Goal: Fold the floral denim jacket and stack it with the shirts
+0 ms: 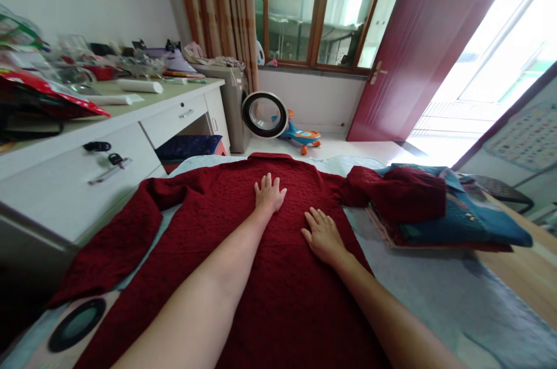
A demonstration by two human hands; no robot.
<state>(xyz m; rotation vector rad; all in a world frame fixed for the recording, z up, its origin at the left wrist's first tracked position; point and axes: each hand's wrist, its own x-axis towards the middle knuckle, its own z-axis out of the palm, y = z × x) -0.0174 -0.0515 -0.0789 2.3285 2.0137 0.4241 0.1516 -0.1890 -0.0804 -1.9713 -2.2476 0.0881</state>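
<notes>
A dark red long-sleeved garment point(278, 276) lies spread out before me, its collar end pointing away. My left hand point(270, 192) rests flat on its upper part with the fingers spread. Lower and to the right, my right hand point(324, 235) lies palm down on the same cloth, fingers stretched out. One sleeve reaches out to the left and hangs down toward the near corner. The other sleeve runs right and lies over a stack of folded clothes point(483, 218), with a blue piece on top.
A light blue cloth point(418, 288) covers the surface under the garment. To the left stands a white desk point(187, 116) crowded with things. Beyond are a washing machine with its round door point(264, 115) open, a toy ride-on car point(304, 136) and an open red door point(418, 38).
</notes>
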